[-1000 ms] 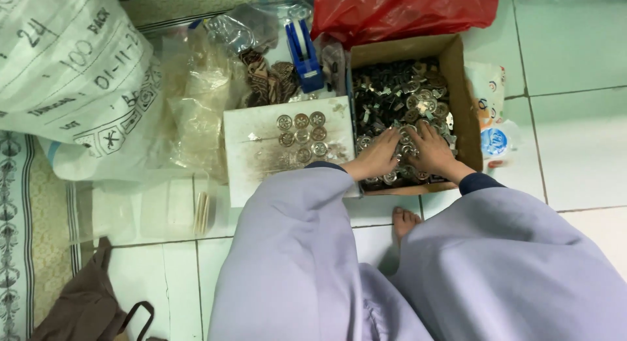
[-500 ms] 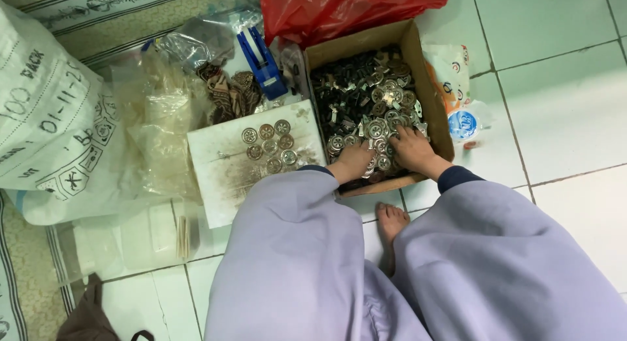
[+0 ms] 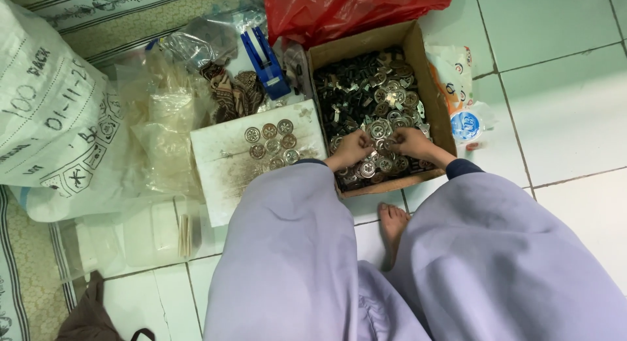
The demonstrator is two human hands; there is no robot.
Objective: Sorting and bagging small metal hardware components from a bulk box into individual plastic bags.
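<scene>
Hands (image 3: 382, 147) in brown cardboard box (image 3: 428, 86)

Left hand (image 3: 353, 148) and right hand (image 3: 413, 142) drawn slightly apart among the metal discs (image 3: 382, 129), cardboard box (image 3: 428, 86) seen shifted toward 12 o'clock, bare foot (image 3: 392, 223) more exposed.

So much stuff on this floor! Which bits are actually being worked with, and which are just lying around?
In use:
left hand and right hand, both in the cardboard box
round metal pieces in the box
white board with a few round pieces laid out

Lying about:
red plastic bag
blue tape dispenser
big white sack
clear plastic bags
</scene>
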